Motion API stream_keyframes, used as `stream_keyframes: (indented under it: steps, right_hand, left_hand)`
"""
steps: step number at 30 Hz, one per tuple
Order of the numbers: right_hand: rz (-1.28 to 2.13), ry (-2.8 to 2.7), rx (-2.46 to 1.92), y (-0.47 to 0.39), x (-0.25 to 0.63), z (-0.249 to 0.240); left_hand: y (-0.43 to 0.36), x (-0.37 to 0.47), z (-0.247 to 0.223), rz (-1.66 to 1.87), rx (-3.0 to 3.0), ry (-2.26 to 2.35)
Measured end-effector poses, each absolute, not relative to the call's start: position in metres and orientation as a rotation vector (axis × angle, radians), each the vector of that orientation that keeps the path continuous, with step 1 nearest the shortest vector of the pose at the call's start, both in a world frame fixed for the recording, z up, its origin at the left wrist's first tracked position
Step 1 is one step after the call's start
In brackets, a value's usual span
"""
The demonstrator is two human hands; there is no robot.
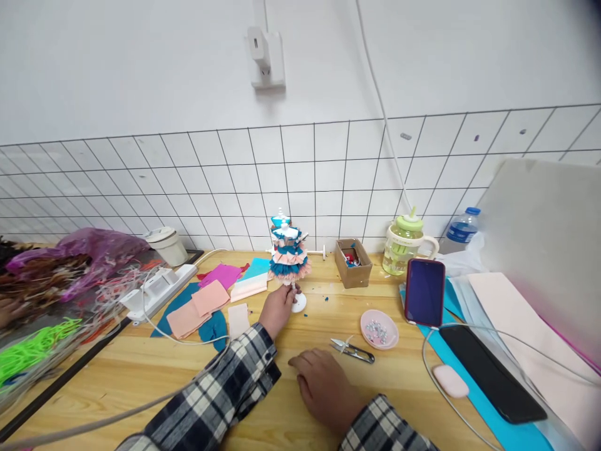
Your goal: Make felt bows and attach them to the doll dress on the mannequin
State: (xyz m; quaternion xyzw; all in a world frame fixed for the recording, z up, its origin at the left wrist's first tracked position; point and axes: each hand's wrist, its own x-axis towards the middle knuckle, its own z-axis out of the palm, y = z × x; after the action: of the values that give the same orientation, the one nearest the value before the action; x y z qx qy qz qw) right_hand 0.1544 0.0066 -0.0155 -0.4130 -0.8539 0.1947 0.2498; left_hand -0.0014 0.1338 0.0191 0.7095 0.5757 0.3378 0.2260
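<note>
The right hand [326,388] rests on the pale wooden tabletop [263,413], thumb apart from its fingers. Farther out, the left hand's [278,311] fingers clamp the white round-based stand [299,305] beneath a miniature teal-and-pink ruffled fabric dress [288,263].

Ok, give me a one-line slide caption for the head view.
Left hand holds the stand of a small ruffled dress form; right hand lies near the snips.

Wooden table [328,321] holding snips [360,354], pink dish [366,322], box [355,277].
</note>
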Motion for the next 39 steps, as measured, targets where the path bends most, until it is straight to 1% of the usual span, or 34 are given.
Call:
stream_keyframes:
  steps: [5,11,22,26,29,33,36,38,39]
  right_hand:
    - [0.639,-2.335,-1.073,0.012,0.158,-0.021]
    - [0.703,-2.249,-1.042,0.020,0.161,-0.028]
    - [0.727,-2.169,-1.002,0.026,0.161,-0.035]
    - [0.670,-2.186,-0.959,0.021,0.160,-0.035]
    - [0.520,-2.134,-0.986,0.018,0.169,-0.017]
    - [0.230,-1.809,-1.373,0.047,0.202,0.041]
    - [0.062,-1.907,-1.590,0.100,0.222,0.081]
    - [-0.002,-2.071,-1.761,0.141,0.222,0.091]
    - [0.011,-2.120,-1.778,0.160,0.219,0.091]
  left_hand:
    - [0.177,0.028,0.010,0.859,2.045,1.614]
    - [0.204,0.052,-0.016,0.823,2.071,1.669]
    - [0.230,0.051,-0.028,0.881,2.050,1.677]
    - [0.230,0.048,-0.029,0.900,2.063,1.685]
    - [0.223,0.041,-0.030,0.918,2.075,1.695]
    - [0.216,0.034,-0.033,0.904,2.080,1.690]
    - [0.216,0.034,-0.036,0.902,2.073,1.698]
    - [0.216,0.035,-0.038,0.897,2.070,1.705]
    - [0.216,0.035,-0.039,0.891,2.071,1.705]
